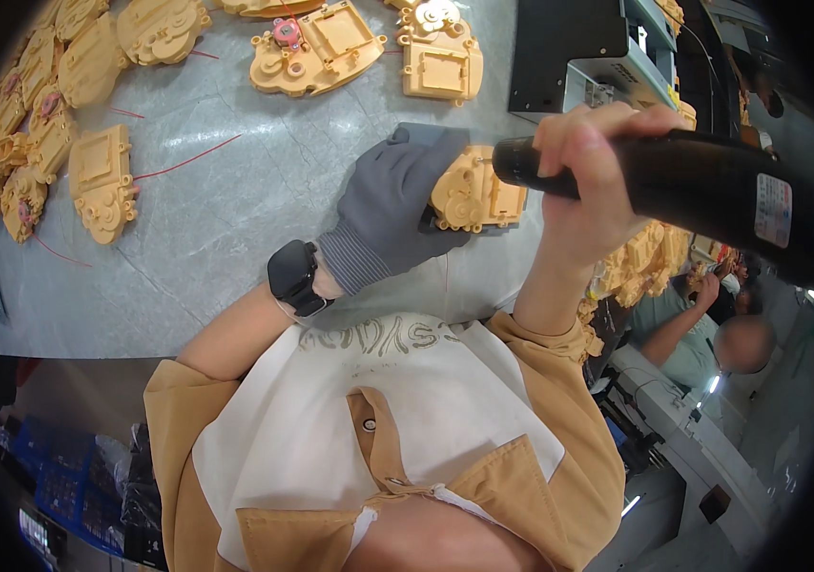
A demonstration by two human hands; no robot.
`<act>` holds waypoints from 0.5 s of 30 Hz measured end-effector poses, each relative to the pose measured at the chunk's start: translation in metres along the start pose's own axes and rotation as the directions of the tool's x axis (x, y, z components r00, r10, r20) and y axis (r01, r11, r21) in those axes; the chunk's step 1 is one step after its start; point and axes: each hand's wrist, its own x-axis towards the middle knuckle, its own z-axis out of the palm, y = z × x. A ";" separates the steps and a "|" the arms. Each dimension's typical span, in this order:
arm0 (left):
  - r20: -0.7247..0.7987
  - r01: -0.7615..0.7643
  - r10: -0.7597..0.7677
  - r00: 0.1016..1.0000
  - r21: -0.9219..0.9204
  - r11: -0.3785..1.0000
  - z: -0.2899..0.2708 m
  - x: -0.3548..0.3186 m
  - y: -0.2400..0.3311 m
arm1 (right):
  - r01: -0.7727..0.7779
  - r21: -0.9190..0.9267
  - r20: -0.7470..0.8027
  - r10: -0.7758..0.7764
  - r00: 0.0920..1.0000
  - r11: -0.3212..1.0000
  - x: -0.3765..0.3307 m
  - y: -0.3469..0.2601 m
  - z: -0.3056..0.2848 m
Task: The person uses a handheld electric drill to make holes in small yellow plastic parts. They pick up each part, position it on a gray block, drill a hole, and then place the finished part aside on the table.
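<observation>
My left hand (397, 200), in a grey knit glove, is closed on a yellow plastic housing (472, 195) with round bosses and a square recess. A dark block (488, 230) shows under the housing's near edge. My bare right hand (593, 176) is wrapped round a black electric screwdriver (702, 181) with a white label on its body. Its narrow end reaches over the housing's right side. Whether the tip touches the housing cannot be made out, since the tool covers that spot.
More yellow housings (102, 181) lie at the left, some with red wires, and others (440, 62) at the back. A black and grey machine (597, 57) stands at the back right. Further housings (640, 262) are heaped on the right. A co-worker (683, 329) sits beyond them.
</observation>
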 end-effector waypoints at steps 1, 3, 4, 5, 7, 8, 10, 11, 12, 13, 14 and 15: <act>-0.001 0.002 -0.002 1.000 0.014 1.000 -0.002 0.001 0.003 | -0.004 -0.014 0.007 0.004 1.000 1.000 0.000 0.000 0.001; -0.032 -0.024 0.024 0.999 -0.007 1.000 -0.001 -0.003 0.001 | 0.000 -0.028 0.021 0.000 1.000 1.000 -0.001 0.000 0.002; -0.059 -0.059 0.056 0.997 -0.043 0.997 0.001 -0.003 -0.003 | 0.011 -0.031 0.020 -0.010 1.000 0.999 -0.001 0.000 0.002; -0.070 -0.076 0.072 0.995 -0.062 0.995 0.002 -0.003 -0.003 | 0.021 -0.034 0.019 -0.020 1.000 0.999 -0.002 0.000 0.001; -0.080 -0.085 0.079 0.994 -0.076 0.993 0.000 -0.005 -0.003 | 0.026 -0.012 0.013 -0.025 1.000 1.000 -0.004 0.002 0.000; -0.078 -0.082 0.076 0.994 -0.077 0.994 0.000 -0.006 -0.004 | 0.032 0.005 0.012 -0.032 0.999 0.999 -0.005 0.004 0.000; -0.068 -0.087 0.081 0.994 -0.091 0.992 0.001 -0.006 -0.008 | 0.078 0.122 -0.024 -0.076 0.997 0.989 -0.005 0.009 0.000; -0.055 -0.080 0.075 0.996 -0.084 0.993 0.002 -0.004 -0.010 | 0.111 0.178 -0.052 -0.103 0.993 0.978 -0.005 0.011 -0.001; -0.041 -0.065 0.061 0.997 -0.087 0.994 0.006 -0.005 -0.010 | 0.096 0.145 -0.049 -0.090 0.995 0.985 -0.008 0.010 -0.005; -0.023 -0.043 0.041 0.999 -0.060 0.997 0.007 -0.005 -0.009 | 0.096 0.119 -0.056 -0.089 0.994 0.988 -0.009 0.010 -0.009; 0.010 -0.013 0.013 1.000 -0.032 0.999 0.006 -0.005 -0.007 | 0.090 0.095 -0.068 -0.084 0.994 0.991 -0.012 0.009 -0.012; 0.036 0.014 -0.014 0.999 0.001 1.000 0.003 -0.002 -0.007 | 0.033 0.258 -0.121 -0.001 0.993 0.966 -0.006 0.006 -0.013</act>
